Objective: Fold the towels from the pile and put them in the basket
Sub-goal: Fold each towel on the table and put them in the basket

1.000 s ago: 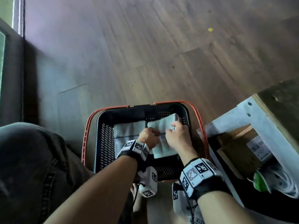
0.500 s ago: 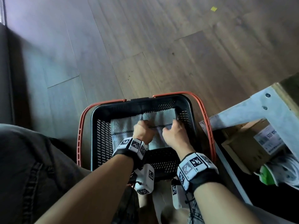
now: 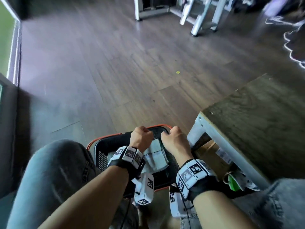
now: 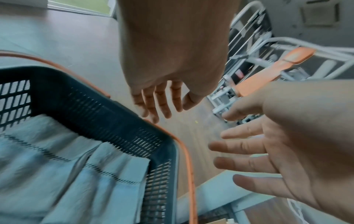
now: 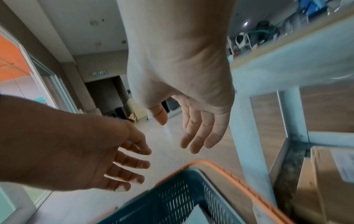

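The black mesh basket (image 3: 105, 144) with orange handles stands on the floor between my knees. Folded pale towels (image 3: 155, 156) with a dark stitched stripe lie side by side inside it, also seen in the left wrist view as the towels (image 4: 67, 174) against the basket wall (image 4: 95, 115). My left hand (image 3: 142, 138) and right hand (image 3: 173, 139) hover above the basket's far rim, close together and touching nothing. The wrist views show the left hand (image 4: 162, 106) and right hand (image 5: 191, 128) with loose, relaxed fingers and empty palms.
A wooden table (image 3: 257, 123) on a white frame stands close on the right, with a cardboard box (image 3: 212, 156) and a green item (image 3: 233, 184) under it. My jeans-clad knee (image 3: 57, 171) is at the left. White metal frames (image 3: 203, 14) stand far back on the wooden floor.
Both hands have let go of the towel and risen out of the basket to above its far rim. The head view has tilted up toward the room.
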`<act>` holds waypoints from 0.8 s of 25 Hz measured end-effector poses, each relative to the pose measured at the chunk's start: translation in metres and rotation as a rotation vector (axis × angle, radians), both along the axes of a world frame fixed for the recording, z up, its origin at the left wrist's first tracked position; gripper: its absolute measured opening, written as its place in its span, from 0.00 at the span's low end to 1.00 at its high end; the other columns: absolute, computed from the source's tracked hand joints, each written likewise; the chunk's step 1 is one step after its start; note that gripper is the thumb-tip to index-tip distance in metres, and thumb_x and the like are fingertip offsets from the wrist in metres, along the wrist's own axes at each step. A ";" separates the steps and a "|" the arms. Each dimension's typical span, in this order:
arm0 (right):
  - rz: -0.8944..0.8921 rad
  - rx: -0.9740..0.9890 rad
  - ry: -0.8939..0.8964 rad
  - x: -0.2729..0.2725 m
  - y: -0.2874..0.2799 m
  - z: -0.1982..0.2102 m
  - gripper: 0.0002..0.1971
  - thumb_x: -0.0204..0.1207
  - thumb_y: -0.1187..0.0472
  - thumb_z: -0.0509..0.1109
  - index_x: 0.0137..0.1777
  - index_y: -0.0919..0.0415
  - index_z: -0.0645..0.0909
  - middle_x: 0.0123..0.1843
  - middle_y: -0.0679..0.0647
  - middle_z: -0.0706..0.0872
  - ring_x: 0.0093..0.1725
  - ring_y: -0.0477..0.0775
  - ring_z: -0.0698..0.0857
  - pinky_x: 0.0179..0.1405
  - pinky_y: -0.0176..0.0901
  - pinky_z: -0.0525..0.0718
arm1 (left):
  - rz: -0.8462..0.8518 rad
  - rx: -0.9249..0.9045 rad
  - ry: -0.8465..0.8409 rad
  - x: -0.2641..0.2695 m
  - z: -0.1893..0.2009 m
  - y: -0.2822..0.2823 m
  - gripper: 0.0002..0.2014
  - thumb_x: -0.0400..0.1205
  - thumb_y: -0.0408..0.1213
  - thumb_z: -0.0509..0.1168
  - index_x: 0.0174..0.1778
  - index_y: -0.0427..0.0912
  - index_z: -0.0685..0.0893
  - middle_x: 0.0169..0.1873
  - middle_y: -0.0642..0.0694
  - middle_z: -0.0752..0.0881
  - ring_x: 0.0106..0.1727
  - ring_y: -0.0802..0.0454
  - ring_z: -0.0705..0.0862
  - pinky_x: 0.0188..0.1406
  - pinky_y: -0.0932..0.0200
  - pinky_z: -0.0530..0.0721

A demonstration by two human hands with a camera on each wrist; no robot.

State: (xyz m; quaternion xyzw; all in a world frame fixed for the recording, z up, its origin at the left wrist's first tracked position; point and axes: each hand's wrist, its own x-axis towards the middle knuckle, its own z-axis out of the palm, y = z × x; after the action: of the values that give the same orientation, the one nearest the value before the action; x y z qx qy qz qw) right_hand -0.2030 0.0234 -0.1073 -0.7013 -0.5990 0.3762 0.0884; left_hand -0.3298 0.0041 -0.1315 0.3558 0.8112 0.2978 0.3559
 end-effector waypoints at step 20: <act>-0.627 0.392 -0.045 0.227 -0.143 0.175 0.19 0.73 0.46 0.63 0.58 0.54 0.81 0.59 0.57 0.88 0.57 0.62 0.86 0.58 0.51 0.84 | -0.648 0.391 -0.221 0.237 0.181 -0.064 0.12 0.64 0.51 0.62 0.30 0.48 0.84 0.36 0.42 0.92 0.45 0.40 0.90 0.48 0.43 0.89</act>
State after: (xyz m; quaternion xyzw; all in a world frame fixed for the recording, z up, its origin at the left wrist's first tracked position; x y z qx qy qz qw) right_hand 0.0238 -0.1200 0.0678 -0.8286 -0.4175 0.1936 0.3188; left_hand -0.0925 -0.0604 0.0491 0.6204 0.5417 0.3554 0.4420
